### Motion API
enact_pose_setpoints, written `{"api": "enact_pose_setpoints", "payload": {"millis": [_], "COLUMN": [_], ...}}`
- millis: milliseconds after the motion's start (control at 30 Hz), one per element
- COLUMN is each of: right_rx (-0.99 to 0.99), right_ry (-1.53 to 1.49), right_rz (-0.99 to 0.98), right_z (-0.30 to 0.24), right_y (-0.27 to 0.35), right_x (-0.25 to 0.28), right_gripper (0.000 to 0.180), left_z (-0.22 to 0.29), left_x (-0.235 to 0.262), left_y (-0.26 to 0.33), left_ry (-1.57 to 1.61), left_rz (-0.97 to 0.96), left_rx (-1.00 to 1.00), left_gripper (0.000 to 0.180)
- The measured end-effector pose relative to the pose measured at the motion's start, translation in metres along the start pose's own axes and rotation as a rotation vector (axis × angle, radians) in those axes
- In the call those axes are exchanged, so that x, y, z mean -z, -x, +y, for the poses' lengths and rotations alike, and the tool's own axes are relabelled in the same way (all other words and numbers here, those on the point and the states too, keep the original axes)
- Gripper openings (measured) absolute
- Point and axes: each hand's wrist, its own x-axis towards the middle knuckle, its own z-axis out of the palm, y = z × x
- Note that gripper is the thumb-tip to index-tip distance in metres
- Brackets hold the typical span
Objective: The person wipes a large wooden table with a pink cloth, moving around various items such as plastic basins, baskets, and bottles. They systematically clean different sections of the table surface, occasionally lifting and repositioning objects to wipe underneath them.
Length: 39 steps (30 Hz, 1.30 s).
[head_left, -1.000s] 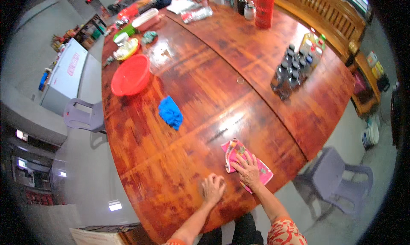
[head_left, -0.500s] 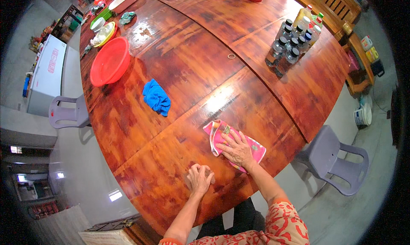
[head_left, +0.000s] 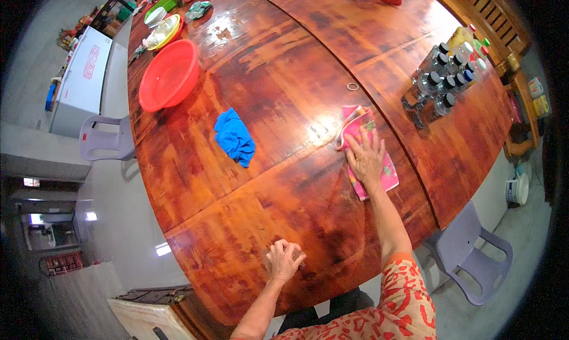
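Nearest to us, our left hand (head_left: 283, 258) rests on the near edge of the big round desk of glossy reddish-brown wood (head_left: 284, 215), fingers half curled and gripping nothing; it seems to prop our weight as we lean across. Further out, our right hand (head_left: 365, 157) lies flat with its fingers spread wide, palm down on a pink patterned cleaning cloth (head_left: 368, 150). The cloth is spread out under the palm, right of the desk's middle, so a broad patch of it meets the wood.

Left of that cloth and well apart from it, a crumpled blue rag (head_left: 235, 137) lies loose near the centre. Beyond our right hand a small ring-shaped thing (head_left: 352, 86) sits on the wood, and to the right a cluster of clear plastic bottles with dark caps (head_left: 443, 82) stands close together near the rim. On the far left a round red plastic basin (head_left: 169, 74) sits by the edge, with a yellow-rimmed bowl (head_left: 162, 32) behind it. Grey plastic chairs stand off the desk, one at left (head_left: 105, 138) and one at lower right (head_left: 474, 257).
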Motion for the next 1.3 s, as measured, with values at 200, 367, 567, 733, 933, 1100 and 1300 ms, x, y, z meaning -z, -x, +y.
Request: {"api": "enact_pose_setpoints", "payload": {"millis": [200, 367, 567, 733, 933, 1100, 1300], "right_rx": [-0.015, 0.141, 0.349, 0.429, 0.342, 0.28, -0.017], "right_ry": [-0.041, -0.147, -0.301, -0.279, -0.245, -0.161, -0.371], "right_rz": [0.118, 0.001, -0.111, -0.127, -0.214, -0.218, -0.809], "right_z": [-0.036, -0.103, -0.142, -0.139, -0.127, -0.111, -0.074], "right_y": [-0.007, 0.029, 0.104, 0.171, 0.261, 0.334, 0.349], "right_x": [-0.025, -0.02, -0.005, 0.019, 0.062, 0.096, 0.147], "right_gripper": [0.039, 0.041, 0.041, 0.041, 0.044, 0.045, 0.035], "left_z": [0.004, -0.002, -0.001, -0.007, -0.036, -0.052, -0.054], "left_x": [0.001, -0.005, -0.008, -0.008, -0.023, -0.026, -0.027], "left_y": [0.0, 0.001, 0.001, 0.015, 0.044, 0.065, 0.078], "left_ry": [0.055, 0.084, 0.141, 0.175, 0.192, 0.177, 0.118], "left_rz": [0.066, 0.1, 0.107, 0.26, 0.292, 0.22, 0.196], "left_rx": [-0.018, -0.039, -0.069, -0.162, -0.191, -0.184, -0.078], "left_gripper": [0.034, 0.035, 0.042, 0.049, 0.048, 0.047, 0.045]}}
